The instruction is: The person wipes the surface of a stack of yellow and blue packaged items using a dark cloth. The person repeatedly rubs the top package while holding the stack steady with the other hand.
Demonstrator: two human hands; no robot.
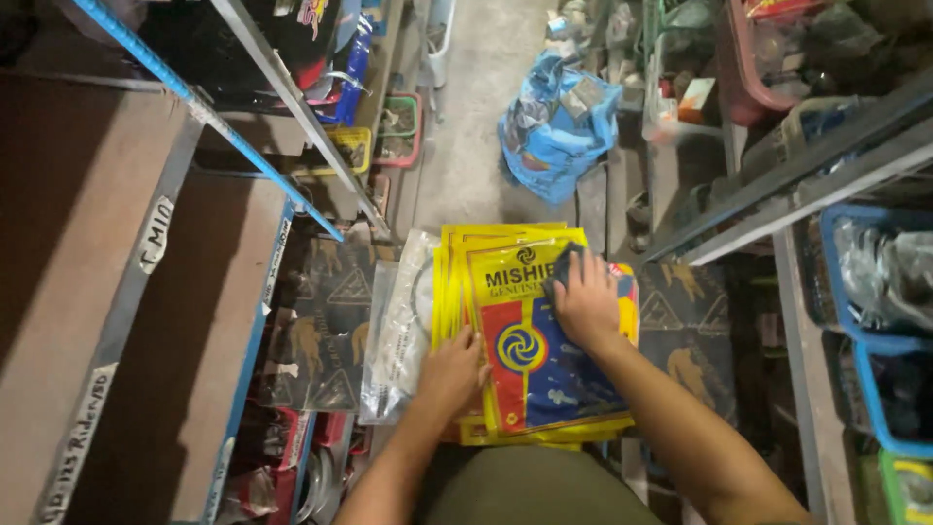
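Observation:
A stack of flat yellow packets (pixel 505 282) with a red and blue panel and a round swirl emblem lies in front of me, fanned slightly to the left. My left hand (pixel 452 369) rests on the left edge of the stack, fingers closed against the packets. My right hand (pixel 586 299) presses a dark cloth (pixel 562 267) onto the top packet near its upper right corner. Clear plastic bags (pixel 398 331) lie beside the stack on the left.
Brown shelf boards (pixel 107 292) with taped labels stand at the left behind a blue metal bar (pixel 214 117). A blue plastic bag (pixel 554 126) sits on the concrete floor ahead. Metal racking with blue bins (pixel 875 292) stands at the right. Dark printed cardboard (pixel 321 331) lies under the packets.

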